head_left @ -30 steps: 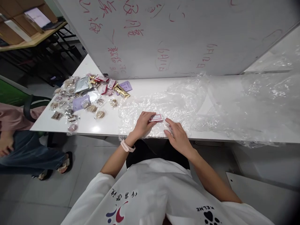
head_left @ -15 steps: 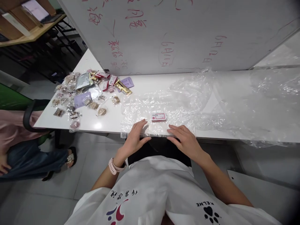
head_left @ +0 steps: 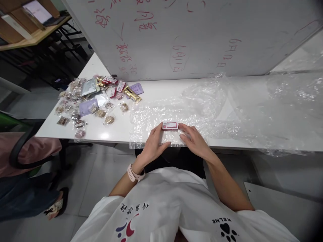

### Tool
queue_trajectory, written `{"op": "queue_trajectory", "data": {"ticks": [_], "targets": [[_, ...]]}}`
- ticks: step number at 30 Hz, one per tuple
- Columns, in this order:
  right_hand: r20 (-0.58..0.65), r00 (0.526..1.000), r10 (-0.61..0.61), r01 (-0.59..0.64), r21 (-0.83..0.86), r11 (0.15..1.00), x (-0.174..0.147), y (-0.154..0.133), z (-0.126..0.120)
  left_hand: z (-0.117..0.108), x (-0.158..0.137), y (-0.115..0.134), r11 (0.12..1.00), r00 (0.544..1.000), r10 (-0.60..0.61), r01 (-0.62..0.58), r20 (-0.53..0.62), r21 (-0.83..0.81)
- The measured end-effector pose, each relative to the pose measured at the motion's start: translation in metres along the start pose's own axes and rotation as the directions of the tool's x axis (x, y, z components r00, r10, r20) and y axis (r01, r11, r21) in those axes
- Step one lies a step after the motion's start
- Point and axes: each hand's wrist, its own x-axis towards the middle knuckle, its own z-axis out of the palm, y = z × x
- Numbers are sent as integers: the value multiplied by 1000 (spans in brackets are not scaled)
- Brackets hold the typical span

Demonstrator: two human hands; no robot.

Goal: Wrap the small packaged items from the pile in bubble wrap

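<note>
Small red-and-white box now bracketed by my left hand and right hand.
Half a second ago both hands sat back off it, nearer the edge; now fingers are up at its two short ends, left tips at left end, right tips at right. Fingers loosely extended, nothing clenched, thumbs clear of the box; light contact likely, can't confirm pressure. Box lies flat on the clear plastic film, itself spread over the white surface. Reads as steadying or squaring from both ends, not lifting. No film folded over the top yet. Packet pile well apart, to my left.
</note>
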Motion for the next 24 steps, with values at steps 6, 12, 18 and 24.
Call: {"op": "queue_trajectory", "data": {"ticks": [6, 12, 18, 24], "targets": [[56, 974, -221, 225, -380, 897, -26, 5, -13, -10, -26, -24, 925, 982, 182, -188, 48, 331], [-104, 918, -382, 274, -528, 804, -26, 5, -28, -47, -20, -30, 867, 962, 254, -183, -97, 463], [-198, 945, -260, 133, -492, 861, 17, 6, -42, -50, 18, -18, 778, 925, 220, 25, -309, 628], [-108, 994, -27, -25, -449, 893, 52, 16, -44, 0, 42, -13, 780, 809, 454, -159, -373, 606]]}}
